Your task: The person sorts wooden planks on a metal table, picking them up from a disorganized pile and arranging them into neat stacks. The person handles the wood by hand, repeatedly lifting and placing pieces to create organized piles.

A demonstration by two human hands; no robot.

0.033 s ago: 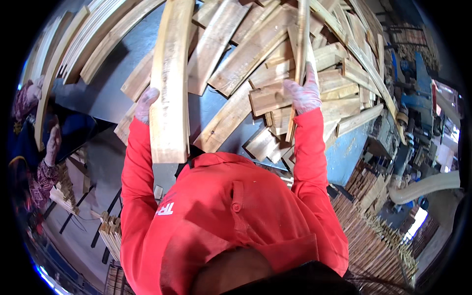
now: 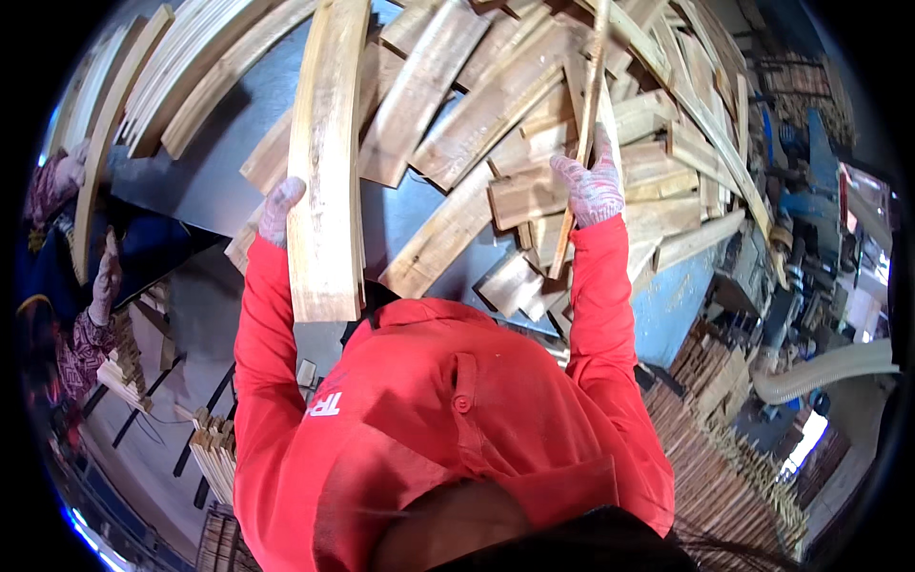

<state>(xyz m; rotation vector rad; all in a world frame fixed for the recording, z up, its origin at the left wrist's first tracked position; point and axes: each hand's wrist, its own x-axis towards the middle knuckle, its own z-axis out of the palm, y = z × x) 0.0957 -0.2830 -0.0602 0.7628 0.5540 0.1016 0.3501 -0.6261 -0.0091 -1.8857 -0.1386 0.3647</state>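
Left hand: gloved left hand (image 2: 279, 208) closed on the left edge of a long wooden board (image 2: 327, 162); fingers wrap that edge, thumb side hidden behind the wood.
Right hand: gloved right hand (image 2: 591, 186) closed around a thin wooden strip (image 2: 586, 133), gripping it about mid-length.
Board position: held flat between the hands, running away from the person; its near end sits just above the red-sleeved chest, far end cut off at the top rim.
Strip position: seen on edge, nearly upright in view, to the right of the board, over the pile.
Materials: board pale, rough-sawn, grain streaked yellow and brown, square-cut end; gloves knit, white speckled with red.
Surroundings: dark table (image 2: 205, 181) carries a heap of short offcuts (image 2: 515, 195), overlapping at many angles; stacked slats (image 2: 710, 448) low on the right.
Other person: a gloved hand (image 2: 103, 276) at the left rim, apart from the work.
Hard to make out: strip's lower end merges with the offcuts; machinery at right is blurred.
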